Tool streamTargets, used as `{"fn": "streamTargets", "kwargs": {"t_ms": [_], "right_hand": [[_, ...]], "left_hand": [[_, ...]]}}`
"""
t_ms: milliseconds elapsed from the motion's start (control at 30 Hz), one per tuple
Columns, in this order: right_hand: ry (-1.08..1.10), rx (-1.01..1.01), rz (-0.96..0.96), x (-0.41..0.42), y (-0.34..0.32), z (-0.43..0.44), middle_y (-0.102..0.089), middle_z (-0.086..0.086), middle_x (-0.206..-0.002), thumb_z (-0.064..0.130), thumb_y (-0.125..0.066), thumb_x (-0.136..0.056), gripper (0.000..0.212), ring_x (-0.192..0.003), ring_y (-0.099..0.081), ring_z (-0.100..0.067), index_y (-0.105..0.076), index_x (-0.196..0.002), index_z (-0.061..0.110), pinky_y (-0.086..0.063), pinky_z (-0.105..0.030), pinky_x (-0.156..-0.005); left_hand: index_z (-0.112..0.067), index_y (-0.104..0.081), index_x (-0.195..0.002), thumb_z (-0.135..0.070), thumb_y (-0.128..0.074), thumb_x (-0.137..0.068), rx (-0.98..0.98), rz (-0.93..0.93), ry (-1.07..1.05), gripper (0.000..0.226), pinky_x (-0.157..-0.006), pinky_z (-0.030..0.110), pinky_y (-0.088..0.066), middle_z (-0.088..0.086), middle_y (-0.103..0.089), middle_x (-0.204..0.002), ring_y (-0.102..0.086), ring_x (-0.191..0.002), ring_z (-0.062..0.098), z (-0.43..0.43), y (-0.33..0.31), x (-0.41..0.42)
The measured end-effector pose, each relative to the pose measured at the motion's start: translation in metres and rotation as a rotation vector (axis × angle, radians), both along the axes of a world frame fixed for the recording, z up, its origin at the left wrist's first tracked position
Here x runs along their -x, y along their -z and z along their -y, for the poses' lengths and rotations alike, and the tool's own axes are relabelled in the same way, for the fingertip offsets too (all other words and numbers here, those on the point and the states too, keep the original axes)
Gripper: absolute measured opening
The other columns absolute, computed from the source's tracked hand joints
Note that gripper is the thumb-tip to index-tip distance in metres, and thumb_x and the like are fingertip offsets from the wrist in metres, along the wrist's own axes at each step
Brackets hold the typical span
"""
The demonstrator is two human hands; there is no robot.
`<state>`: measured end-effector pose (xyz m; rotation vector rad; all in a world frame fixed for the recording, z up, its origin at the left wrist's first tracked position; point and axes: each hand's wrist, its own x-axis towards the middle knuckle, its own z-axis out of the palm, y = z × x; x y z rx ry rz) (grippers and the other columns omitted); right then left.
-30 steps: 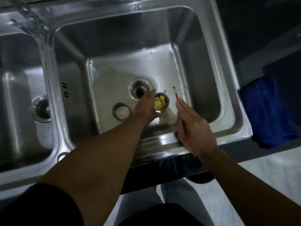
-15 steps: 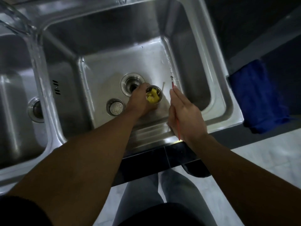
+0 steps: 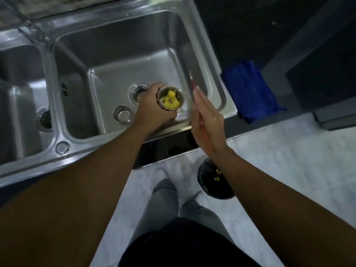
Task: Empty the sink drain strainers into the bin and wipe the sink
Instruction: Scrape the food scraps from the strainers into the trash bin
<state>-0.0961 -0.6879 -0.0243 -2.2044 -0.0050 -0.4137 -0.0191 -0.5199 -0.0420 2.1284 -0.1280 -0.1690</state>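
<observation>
Double steel sink (image 3: 215,60), frame top: left hand (image 3: 152,110) grips full drain strainer (image 3: 170,99); right hand (image 3: 207,120) pinches red stick (image 3: 193,83). Bin (image 3: 208,182) lower right awaits; wiping undone.

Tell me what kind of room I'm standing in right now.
Most likely a home kitchen: a double-bowl stainless steel sink, a drain strainer full of yellow food scraps, and a small black bin on the tiled floor.

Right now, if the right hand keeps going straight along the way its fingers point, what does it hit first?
Likely the right inner wall of the sink basin. The right hand, holding a thin red stick, points up-image over the front rim. The strainer sits left of that line. Depth is unclear.
</observation>
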Motion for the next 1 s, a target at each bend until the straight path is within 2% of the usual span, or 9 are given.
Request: {"fn": "streamTargets", "kwargs": {"t_ms": [100, 233, 367, 500, 633, 733, 833, 900, 1000], "right_hand": [[0.091, 0.003, 0.101, 0.044, -0.003, 0.029, -0.05, -0.015, -0.147, 0.004, -0.046, -0.103, 0.038, -0.136, -0.051, -0.016, -0.05, -0.14, -0.005, -0.046, -0.032, -0.11], [0.224, 0.02, -0.017, 0.104, 0.006, 0.068, -0.039, -0.007, -0.157, 0.003, -0.043, -0.105, 0.042, -0.144, -0.038, -0.008, -0.043, -0.147, 0.0, -0.031, -0.018, -0.117], [0.331, -0.009, -0.172, 0.161, 0.025, 0.092, -0.027, 0.001, -0.163, 0.025, -0.03, -0.109, 0.048, -0.148, -0.023, 0.003, -0.031, -0.154, 0.008, -0.02, -0.013, -0.119], [0.401, -0.074, -0.224, 0.204, 0.044, 0.107, -0.026, 0.006, -0.163, 0.026, -0.031, -0.109, 0.048, -0.15, -0.024, -0.004, -0.03, -0.155, 0.013, -0.024, -0.024, -0.122], [0.549, -0.11, -0.303, 0.235, 0.054, 0.112, -0.025, 0.012, -0.163, 0.029, -0.031, -0.11, 0.048, -0.147, -0.021, 0.007, -0.028, -0.156, 0.018, -0.02, -0.009, -0.117], [0.648, -0.072, -0.244, 0.251, 0.061, 0.115, -0.029, 0.014, -0.16, 0.025, -0.034, -0.11, 0.045, -0.146, -0.026, 0.006, -0.035, -0.153, 0.013, -0.024, -0.01, -0.116], [0.674, -0.082, -0.243, 0.265, 0.07, 0.112, -0.029, 0.017, -0.159, 0.023, -0.036, -0.109, 0.044, -0.145, -0.029, 0.004, -0.036, -0.153, 0.019, -0.026, -0.011, -0.115], [0.68, -0.087, -0.283, 0.273, 0.08, 0.107, -0.032, 0.013, -0.16, 0.023, -0.037, -0.109, 0.044, -0.145, -0.029, 0.004, -0.035, -0.153, 0.023, -0.027, -0.012, -0.116], [0.676, -0.106, -0.303, 0.283, 0.096, 0.097, -0.04, 0.004, -0.158, 0.028, -0.037, -0.109, 0.043, -0.144, -0.036, -0.003, -0.04, -0.151, 0.02, -0.034, -0.023, -0.116]], "left_hand": [[-0.028, -0.056, -0.123, -0.022, -0.09, -0.058, 0.063, 0.012, 0.063, 0.074, -0.086, 0.008, -0.047, -0.022, -0.061, -0.109, -0.058, -0.101, -0.011, 0.031, -0.011, 0.029], [-0.027, -0.056, -0.122, -0.026, -0.089, -0.057, 0.081, 0.059, 0.246, 0.073, -0.093, 0.027, -0.053, -0.014, -0.065, -0.116, -0.062, -0.108, 0.004, 0.082, -0.016, 0.063], [-0.021, -0.057, -0.125, -0.022, -0.09, -0.053, 0.068, 0.084, 0.41, 0.079, -0.09, 0.015, -0.048, -0.015, -0.063, -0.117, -0.059, -0.109, -0.002, 0.126, -0.008, 0.094], [-0.024, -0.055, -0.128, -0.028, -0.087, -0.053, -0.004, 0.101, 0.525, 0.081, -0.094, 0.03, -0.05, -0.008, -0.06, -0.123, -0.055, -0.115, 0.01, 0.155, 0.01, 0.118], [-0.032, -0.047, -0.135, -0.037, -0.088, -0.057, -0.097, 0.051, 0.672, 0.088, -0.097, 0.031, -0.051, -0.008, -0.055, -0.132, -0.051, -0.122, 0.008, 0.18, 0.031, 0.131], [-0.03, -0.046, -0.137, -0.034, -0.089, -0.064, -0.119, -0.025, 0.709, 0.085, -0.101, 0.038, -0.052, -0.009, -0.057, -0.134, -0.052, -0.126, 0.01, 0.193, 0.05, 0.143], [-0.025, -0.049, -0.136, -0.029, -0.089, -0.065, -0.122, -0.059, 0.744, 0.083, -0.1, 0.042, -0.053, -0.005, -0.059, -0.133, -0.054, -0.124, 0.015, 0.199, 0.071, 0.156], [-0.022, -0.049, -0.137, -0.027, -0.09, -0.065, -0.136, -0.09, 0.767, 0.082, -0.101, 0.043, -0.052, -0.004, -0.059, -0.134, -0.054, -0.125, 0.017, 0.201, 0.086, 0.163], [-0.019, -0.049, -0.139, -0.027, -0.091, -0.066, -0.181, -0.109, 0.817, 0.084, -0.103, 0.042, -0.051, 0.0, -0.058, -0.135, -0.053, -0.126, 0.02, 0.203, 0.111, 0.172]]}}
